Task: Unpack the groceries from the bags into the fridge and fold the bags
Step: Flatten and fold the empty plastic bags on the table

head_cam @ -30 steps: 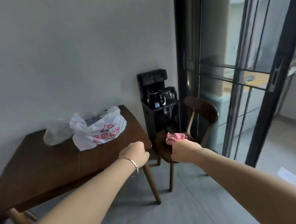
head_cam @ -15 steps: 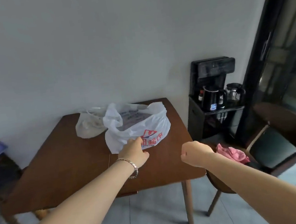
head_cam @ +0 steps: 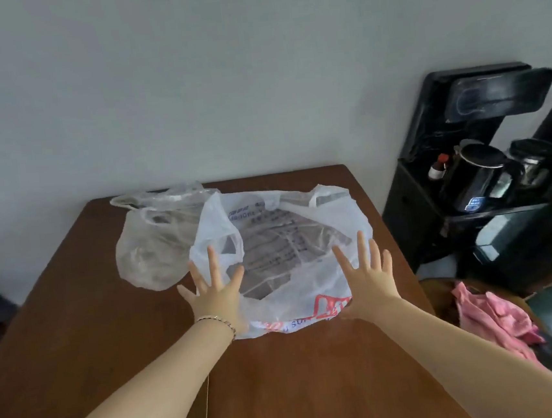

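A white plastic bag point(head_cam: 311, 273) with red print lies fairly flat on the brown wooden table point(head_cam: 78, 345), its handles toward the wall. A clear plastic bag point(head_cam: 152, 247) lies crumpled to its left, touching it. My left hand point(head_cam: 216, 290), fingers spread straight, is over the white bag's left edge. My right hand point(head_cam: 367, 276), also with spread fingers, is over the bag's right side. Neither hand grips anything. The fridge is out of view.
A black water dispenser stand point(head_cam: 459, 171) with a kettle point(head_cam: 482, 179) stands to the right of the table against the wall. A chair with a pink cloth point(head_cam: 491, 319) on its seat sits at the table's right side. A grey wall runs behind.
I have come up to the table and the view now looks down on it. Both hands went from loose fists to spread fingers and reached onto the white bag.
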Motion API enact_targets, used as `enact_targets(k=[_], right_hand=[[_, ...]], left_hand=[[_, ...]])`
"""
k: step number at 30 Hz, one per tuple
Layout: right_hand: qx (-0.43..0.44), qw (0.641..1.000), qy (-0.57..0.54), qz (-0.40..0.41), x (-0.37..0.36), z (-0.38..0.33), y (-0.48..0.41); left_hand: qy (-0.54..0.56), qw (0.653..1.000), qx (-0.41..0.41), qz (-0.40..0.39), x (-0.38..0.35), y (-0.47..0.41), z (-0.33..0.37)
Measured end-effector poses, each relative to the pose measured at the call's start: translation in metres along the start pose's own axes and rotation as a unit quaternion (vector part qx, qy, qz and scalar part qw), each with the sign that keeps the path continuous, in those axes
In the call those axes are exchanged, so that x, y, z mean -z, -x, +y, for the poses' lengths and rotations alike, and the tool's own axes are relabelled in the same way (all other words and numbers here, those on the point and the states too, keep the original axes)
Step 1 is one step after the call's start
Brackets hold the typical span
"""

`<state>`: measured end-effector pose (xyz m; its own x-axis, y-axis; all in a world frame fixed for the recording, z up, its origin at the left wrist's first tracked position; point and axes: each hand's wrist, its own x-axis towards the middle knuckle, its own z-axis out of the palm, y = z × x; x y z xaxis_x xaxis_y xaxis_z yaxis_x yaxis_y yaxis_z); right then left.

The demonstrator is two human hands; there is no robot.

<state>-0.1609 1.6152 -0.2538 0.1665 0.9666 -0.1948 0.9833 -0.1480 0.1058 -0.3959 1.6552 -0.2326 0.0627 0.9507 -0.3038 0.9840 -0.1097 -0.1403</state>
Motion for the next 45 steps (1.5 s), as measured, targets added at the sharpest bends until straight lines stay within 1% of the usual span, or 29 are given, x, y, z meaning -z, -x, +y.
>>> enact_targets(k=[3, 5, 7, 9, 11, 13, 14, 15, 17, 19, 21, 22, 23, 26, 28, 30, 31, 32, 34, 35, 36, 37, 38, 40, 41, 42, 43, 44, 45], right_hand=[[-0.052, 0.998, -0.032, -0.035, -0.014, -0.007, -0.033], [-0.107, 0.984, -0.136, -0.048, -0.017, -0.009, -0.054], [-0.147, 0.948, -0.28, -0.047, -0.014, -0.01, -0.071], [-0.174, 0.906, -0.386, -0.006, -0.01, -0.012, -0.086], [-0.217, 0.867, -0.447, 0.046, 0.0, -0.02, -0.096], [-0.257, 0.819, -0.504, 0.097, 0.015, -0.031, -0.106], [-0.254, 0.798, -0.535, 0.11, 0.024, -0.038, -0.11], [-0.233, 0.791, -0.556, 0.106, 0.033, -0.047, -0.113], [-0.132, 0.82, -0.553, 0.071, 0.045, -0.063, -0.113], [0.0, 0.879, -0.474, 0.037, 0.049, -0.075, -0.109], [0.088, 0.925, -0.364, 0.067, 0.039, -0.078, -0.109], [0.085, 0.927, -0.352, 0.098, 0.035, -0.074, -0.111], [0.065, 0.921, -0.362, 0.126, 0.035, -0.068, -0.113], [0.015, 0.911, -0.379, 0.159, 0.038, -0.038, -0.112], [0.016, 0.912, -0.374, 0.168, 0.037, -0.014, -0.109], [0.051, 0.906, -0.372, 0.194, 0.042, 0.008, -0.107], [0.072, 0.904, -0.367, 0.208, 0.045, 0.017, -0.105], [0.102, 0.901, -0.361, 0.216, 0.048, 0.026, -0.102], [0.149, 0.893, -0.373, 0.203, 0.057, 0.04, -0.095], [0.157, 0.885, -0.407, 0.164, 0.062, 0.044, -0.091], [0.187, 0.883, -0.412, 0.126, 0.066, 0.048, -0.085], [0.236, 0.889, -0.378, 0.108, 0.064, 0.047, -0.084], [0.28, 0.893, -0.34, 0.094, 0.064, 0.045, -0.084], [0.404, 0.871, -0.261, 0.104, 0.081, 0.042, -0.074], [0.385, 0.882, -0.249, 0.106, 0.085, 0.038, -0.072], [0.422, 0.87, -0.214, 0.137, 0.082, 0.041, -0.076], [0.445, 0.869, -0.178, 0.125, 0.085, 0.041, -0.075], [0.443, 0.877, -0.165, 0.091, 0.091, 0.041, -0.075], [0.403, 0.897, -0.176, 0.047, 0.103, 0.041, -0.072]], left_hand=[[0.034, 0.999, -0.005, -0.019, -0.003, -0.05, -0.022], [0.127, 0.992, 0.002, -0.006, 0.0, -0.085, -0.033], [0.267, 0.964, 0.009, -0.013, 0.007, -0.109, -0.039], [0.397, 0.917, 0.035, -0.028, 0.013, -0.123, -0.037], [0.492, 0.865, 0.087, -0.047, 0.017, -0.135, -0.029], [0.597, 0.786, 0.141, -0.073, 0.028, -0.143, -0.015], [0.644, 0.742, 0.162, -0.09, 0.035, -0.146, -0.006], [0.677, 0.707, 0.174, -0.112, 0.042, -0.148, 0.002], [0.706, 0.668, 0.169, -0.163, 0.057, -0.146, 0.019], [0.716, 0.648, 0.151, -0.21, 0.071, -0.139, 0.036], [0.727, 0.626, 0.131, -0.248, 0.085, -0.132, 0.049], [0.732, 0.622, 0.109, -0.254, 0.093, -0.129, 0.054], [0.726, 0.637, 0.072, -0.249, 0.096, -0.126, 0.058], [0.618, 0.76, -0.075, -0.188, 0.099, -0.111, 0.056], [0.571, 0.807, -0.126, -0.085, 0.098, -0.105, 0.044], [0.582, 0.805, -0.097, 0.061, 0.094, -0.108, 0.03], [0.592, 0.797, -0.051, 0.106, 0.09, -0.117, 0.021], [0.602, 0.79, 0.01, 0.116, 0.089, -0.125, 0.011], [0.647, 0.752, 0.121, 0.045, 0.083, -0.143, -0.007], [0.673, 0.726, 0.144, -0.001, 0.08, -0.15, -0.015], [0.678, 0.722, 0.134, -0.033, 0.079, -0.153, -0.018], [0.658, 0.746, 0.095, -0.041, 0.079, -0.153, -0.021], [0.611, 0.79, 0.039, -0.032, 0.08, -0.153, -0.022], [0.48, 0.87, -0.109, -0.003, 0.084, -0.158, -0.02], [0.412, 0.892, -0.184, -0.025, 0.088, -0.156, -0.019], [0.353, 0.902, -0.241, -0.07, 0.092, -0.149, -0.015], [0.303, 0.904, -0.279, -0.113, 0.094, -0.142, -0.011], [0.273, 0.902, -0.301, -0.146, 0.092, -0.136, -0.004], [0.269, 0.896, -0.314, -0.16, 0.087, -0.13, 0.004]])
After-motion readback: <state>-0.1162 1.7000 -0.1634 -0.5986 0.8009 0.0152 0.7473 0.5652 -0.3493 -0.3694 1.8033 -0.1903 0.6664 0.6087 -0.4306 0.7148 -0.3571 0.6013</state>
